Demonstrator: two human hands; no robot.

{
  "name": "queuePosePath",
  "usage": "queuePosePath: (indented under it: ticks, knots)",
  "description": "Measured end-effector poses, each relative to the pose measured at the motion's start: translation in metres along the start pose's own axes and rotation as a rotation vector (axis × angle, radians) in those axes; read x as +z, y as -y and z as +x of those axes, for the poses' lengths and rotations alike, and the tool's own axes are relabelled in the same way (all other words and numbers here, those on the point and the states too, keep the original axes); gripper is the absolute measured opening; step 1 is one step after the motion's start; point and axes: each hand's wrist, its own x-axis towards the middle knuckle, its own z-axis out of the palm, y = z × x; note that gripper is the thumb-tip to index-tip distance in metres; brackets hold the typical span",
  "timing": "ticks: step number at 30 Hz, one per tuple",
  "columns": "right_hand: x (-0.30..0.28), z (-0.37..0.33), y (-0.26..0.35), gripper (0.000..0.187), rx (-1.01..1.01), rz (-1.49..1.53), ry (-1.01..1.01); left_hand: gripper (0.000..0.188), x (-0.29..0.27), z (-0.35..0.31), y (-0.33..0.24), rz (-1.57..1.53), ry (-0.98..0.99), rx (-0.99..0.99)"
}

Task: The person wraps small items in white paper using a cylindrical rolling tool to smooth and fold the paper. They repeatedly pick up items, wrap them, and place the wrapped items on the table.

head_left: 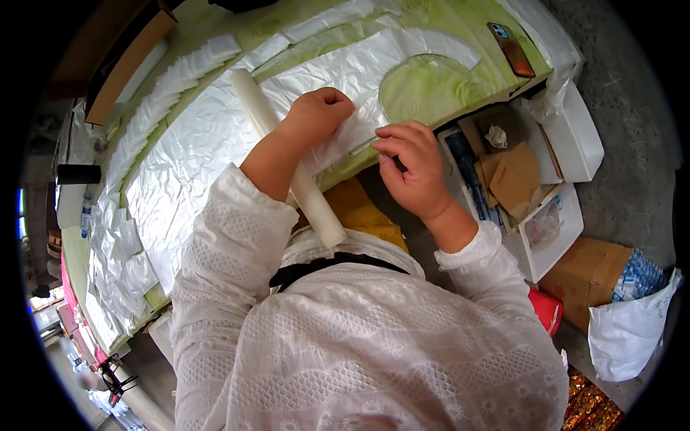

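Over the near edge of the table, my left hand (316, 117) is closed, its fingertips curled down and out of sight above the clear plastic film (343, 146). What it pinches, if anything, is hidden. To its right, my right hand (413, 171) hangs off the table edge, fingers loosely bent and thumb apart, with nothing visible in it. A long whitish roll (253, 97) passes beneath my left wrist, its near end at my waist. Shiny plastic sheeting (190, 154) spreads flat across the tabletop left of my hands.
Flat folded plastic pieces (169, 90) overlap in a row at the far left. A phone (511, 50) lies at the table's right end. White foam boxes (575, 133) with cardboard scraps stand at the right, by a carton (586, 276) and a white sack (629, 334).
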Motion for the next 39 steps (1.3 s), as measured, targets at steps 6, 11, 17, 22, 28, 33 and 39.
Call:
queuePosePath:
  ticks: [6, 11, 17, 22, 28, 33, 39]
  knots:
    - [0.04, 0.052, -0.051, 0.028, 0.006, -0.279, 0.242, 0.015, 0.004, -0.008, 0.003, -0.228, -0.08, 0.002]
    - [0.056, 0.095, -0.094, 0.061, 0.015, -0.478, 0.036, 0.041, 0.006, -0.018, -0.004, -0.199, -0.219, 0.091]
    - [0.053, 0.091, -0.072, 0.064, -0.318, -0.283, 0.216, 0.055, -0.025, 0.014, -0.039, -0.285, -0.336, 0.047]
    - [0.066, 0.089, -0.119, 0.062, 0.364, -0.584, 0.059, 0.048, -0.056, -0.015, -0.033, -0.517, -0.453, 0.134]
    - [0.061, 0.087, -0.127, 0.077, 0.341, -0.381, -0.252, 0.062, -0.129, -0.121, 0.068, -0.529, -0.747, 0.092]
    - [0.055, 0.086, -0.113, 0.055, 0.002, -0.407, -0.115, 0.079, -0.158, -0.164, 0.146, 0.351, -1.071, 0.008]
    - [0.067, 0.089, -0.07, 0.041, -0.327, -0.329, 0.309, 0.047, -0.098, -0.138, 0.095, 0.437, -0.705, 0.61]
